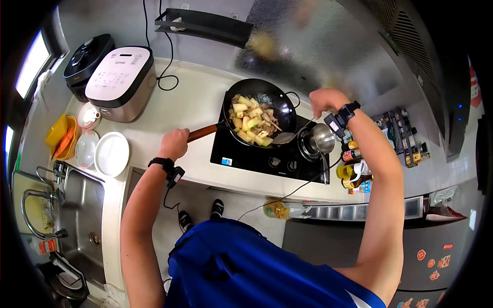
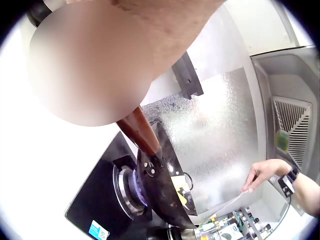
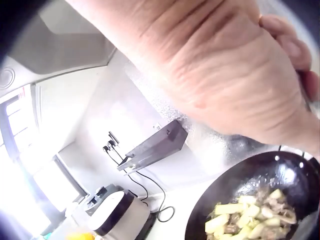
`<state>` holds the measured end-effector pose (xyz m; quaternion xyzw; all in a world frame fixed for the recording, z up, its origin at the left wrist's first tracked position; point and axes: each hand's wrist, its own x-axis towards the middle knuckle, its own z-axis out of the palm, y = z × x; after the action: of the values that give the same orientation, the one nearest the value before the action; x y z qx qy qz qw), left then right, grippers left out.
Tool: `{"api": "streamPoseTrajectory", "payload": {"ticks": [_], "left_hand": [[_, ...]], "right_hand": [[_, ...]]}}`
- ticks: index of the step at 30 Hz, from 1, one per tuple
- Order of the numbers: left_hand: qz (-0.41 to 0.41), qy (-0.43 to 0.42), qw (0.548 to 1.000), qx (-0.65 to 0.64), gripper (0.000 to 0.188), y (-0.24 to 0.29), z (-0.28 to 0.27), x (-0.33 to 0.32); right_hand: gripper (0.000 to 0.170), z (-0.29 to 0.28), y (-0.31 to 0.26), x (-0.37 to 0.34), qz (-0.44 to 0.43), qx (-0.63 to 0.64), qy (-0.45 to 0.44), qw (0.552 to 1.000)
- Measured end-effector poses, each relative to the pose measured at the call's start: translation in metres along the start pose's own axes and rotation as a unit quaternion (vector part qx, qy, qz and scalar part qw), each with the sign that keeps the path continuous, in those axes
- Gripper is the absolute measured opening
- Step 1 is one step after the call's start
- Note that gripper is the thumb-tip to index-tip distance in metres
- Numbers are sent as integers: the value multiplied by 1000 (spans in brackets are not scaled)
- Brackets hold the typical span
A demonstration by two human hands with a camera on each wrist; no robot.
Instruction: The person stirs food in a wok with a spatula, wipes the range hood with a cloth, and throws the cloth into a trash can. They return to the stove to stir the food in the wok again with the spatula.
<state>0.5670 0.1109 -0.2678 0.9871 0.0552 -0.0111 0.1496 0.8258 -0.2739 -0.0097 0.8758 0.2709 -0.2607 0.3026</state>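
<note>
My left hand [image 1: 174, 143] grips the brown wooden handle [image 1: 203, 133] of a black wok [image 1: 285, 110] in the head view. Chunks of pale yellow-green vegetable and brown meat [image 1: 251, 120] fill the wok's near left part. My right hand [image 1: 327, 101], beyond the wok's right side, holds the thin handle of a spatula. The spatula's blade [image 1: 284, 137] lies inside the near right rim, beside the food. In the left wrist view, a blue flame [image 2: 138, 188] burns under the wok, and a blurred patch covers part of the left hand.
A small steel pot [image 1: 322, 138] stands on the right burner of the black cooktop [image 1: 246, 160]. Seasoning bottles [image 1: 354, 172] crowd the right side. Left of the wok are a rice cooker [image 1: 121, 84], a white plate [image 1: 112, 154] and a sink [image 1: 84, 220]. A cable crosses the cooktop's right part.
</note>
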Motion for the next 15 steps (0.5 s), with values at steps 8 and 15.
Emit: {"api": "streamPoseTrajectory", "payload": {"ticks": [8, 15], "left_hand": [[4, -9, 1000, 2, 16, 4, -6, 1], [8, -17, 1000, 3, 19, 4, -9, 1]], "right_hand": [[29, 57, -31, 25, -182, 172, 45, 967], [21, 153, -106, 31, -5, 419, 208, 884]]}}
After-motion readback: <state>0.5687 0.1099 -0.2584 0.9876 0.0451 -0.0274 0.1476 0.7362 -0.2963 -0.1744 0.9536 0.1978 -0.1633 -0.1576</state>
